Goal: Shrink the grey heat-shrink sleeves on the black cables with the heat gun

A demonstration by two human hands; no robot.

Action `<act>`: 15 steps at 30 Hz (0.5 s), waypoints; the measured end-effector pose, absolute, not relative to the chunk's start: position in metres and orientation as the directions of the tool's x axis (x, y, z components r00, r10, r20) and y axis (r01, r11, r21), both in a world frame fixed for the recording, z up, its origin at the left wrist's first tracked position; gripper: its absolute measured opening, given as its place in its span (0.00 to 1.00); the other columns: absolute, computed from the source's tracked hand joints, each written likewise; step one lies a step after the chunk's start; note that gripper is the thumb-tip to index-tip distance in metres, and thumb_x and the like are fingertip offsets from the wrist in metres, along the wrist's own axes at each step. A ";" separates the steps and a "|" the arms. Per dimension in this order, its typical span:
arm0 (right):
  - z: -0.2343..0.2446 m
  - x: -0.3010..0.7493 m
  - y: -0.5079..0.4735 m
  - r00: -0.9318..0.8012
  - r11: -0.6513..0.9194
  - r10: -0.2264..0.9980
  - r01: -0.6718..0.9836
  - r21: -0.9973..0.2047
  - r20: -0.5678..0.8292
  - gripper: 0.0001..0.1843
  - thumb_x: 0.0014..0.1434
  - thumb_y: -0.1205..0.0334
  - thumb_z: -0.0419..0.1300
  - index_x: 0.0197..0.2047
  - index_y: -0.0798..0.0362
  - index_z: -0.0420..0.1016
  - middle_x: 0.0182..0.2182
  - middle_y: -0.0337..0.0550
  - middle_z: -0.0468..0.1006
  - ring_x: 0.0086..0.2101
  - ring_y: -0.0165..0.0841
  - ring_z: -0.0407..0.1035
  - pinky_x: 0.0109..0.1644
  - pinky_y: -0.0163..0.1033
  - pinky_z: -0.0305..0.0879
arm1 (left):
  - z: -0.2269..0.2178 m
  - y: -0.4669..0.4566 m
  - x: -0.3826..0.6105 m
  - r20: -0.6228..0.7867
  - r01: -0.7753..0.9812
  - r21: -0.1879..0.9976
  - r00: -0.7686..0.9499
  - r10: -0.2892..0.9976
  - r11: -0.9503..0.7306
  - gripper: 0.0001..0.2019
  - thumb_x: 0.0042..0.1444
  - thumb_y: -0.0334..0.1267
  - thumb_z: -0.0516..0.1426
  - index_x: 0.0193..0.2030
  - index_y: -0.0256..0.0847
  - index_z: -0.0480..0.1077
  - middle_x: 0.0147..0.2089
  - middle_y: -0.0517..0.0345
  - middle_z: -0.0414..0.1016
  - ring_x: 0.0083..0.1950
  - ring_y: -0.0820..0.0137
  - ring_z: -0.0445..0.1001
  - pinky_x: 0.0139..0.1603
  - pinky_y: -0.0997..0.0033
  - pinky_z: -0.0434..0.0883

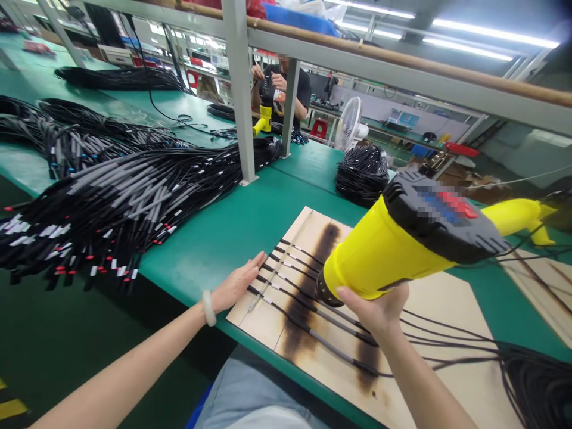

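My right hand grips a yellow and black heat gun, its nozzle pointing down and left, close over several black cables. The cables lie side by side across a wooden board with dark scorch marks. Grey sleeves and small white labels show on some of them. My left hand, with a pale bangle at the wrist, lies with fingers stretched out along the cable ends at the board's left edge. A thin strip crosses the cables near those fingers. The gun hides part of the cables and board.
A big bundle of black cables with grey sleeves fills the green table's left side. Coiled cables sit behind the board, others at right. A metal post rises from the table. Opposite, a person works near another yellow heat gun.
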State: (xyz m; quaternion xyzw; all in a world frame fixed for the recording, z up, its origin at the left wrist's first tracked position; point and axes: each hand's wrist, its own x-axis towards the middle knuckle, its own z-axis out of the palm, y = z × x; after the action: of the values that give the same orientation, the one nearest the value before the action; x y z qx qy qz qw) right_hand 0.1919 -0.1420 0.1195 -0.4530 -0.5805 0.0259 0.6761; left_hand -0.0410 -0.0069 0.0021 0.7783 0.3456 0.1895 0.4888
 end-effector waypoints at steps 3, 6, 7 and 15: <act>0.119 0.191 -0.141 0.368 0.567 0.534 0.512 -0.646 0.761 0.18 0.41 0.61 0.70 0.37 0.47 0.72 0.25 0.38 0.79 0.22 0.38 0.73 0.22 0.39 0.71 | -0.001 -0.007 -0.039 -0.028 0.369 0.874 0.687 0.726 -0.315 0.40 0.56 0.67 0.35 0.68 0.43 0.46 0.69 0.61 0.48 0.69 0.60 0.50 0.69 0.59 0.51; 0.117 0.188 -0.140 0.398 0.571 0.530 0.486 -0.662 0.749 0.17 0.41 0.61 0.70 0.36 0.48 0.71 0.24 0.36 0.78 0.21 0.37 0.73 0.22 0.39 0.71 | -0.001 -0.007 -0.038 -0.020 0.392 0.853 0.685 0.728 -0.345 0.39 0.57 0.65 0.34 0.68 0.41 0.46 0.68 0.60 0.48 0.69 0.60 0.48 0.71 0.59 0.43; 0.117 0.187 -0.139 0.407 0.570 0.534 0.474 -0.671 0.741 0.17 0.41 0.61 0.70 0.35 0.48 0.71 0.23 0.36 0.77 0.21 0.36 0.72 0.22 0.39 0.71 | 0.000 -0.008 -0.038 -0.019 0.403 0.841 0.689 0.724 -0.361 0.39 0.57 0.65 0.34 0.68 0.40 0.46 0.68 0.59 0.49 0.69 0.59 0.48 0.71 0.59 0.41; 0.121 0.183 -0.136 0.408 0.573 0.539 0.464 -0.676 0.737 0.17 0.41 0.61 0.70 0.34 0.48 0.69 0.24 0.37 0.78 0.21 0.36 0.71 0.21 0.39 0.70 | 0.002 -0.009 -0.037 -0.004 0.440 0.780 0.715 0.700 -0.445 0.40 0.57 0.65 0.32 0.68 0.39 0.46 0.69 0.58 0.48 0.70 0.59 0.46 0.71 0.58 0.37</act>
State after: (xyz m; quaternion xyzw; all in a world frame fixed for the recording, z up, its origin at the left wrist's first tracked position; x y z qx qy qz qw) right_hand 0.1835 -0.1356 0.1208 -0.4614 -0.5436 0.0269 0.7006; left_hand -0.0372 -0.0088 0.0025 0.8344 0.3413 0.1619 0.4013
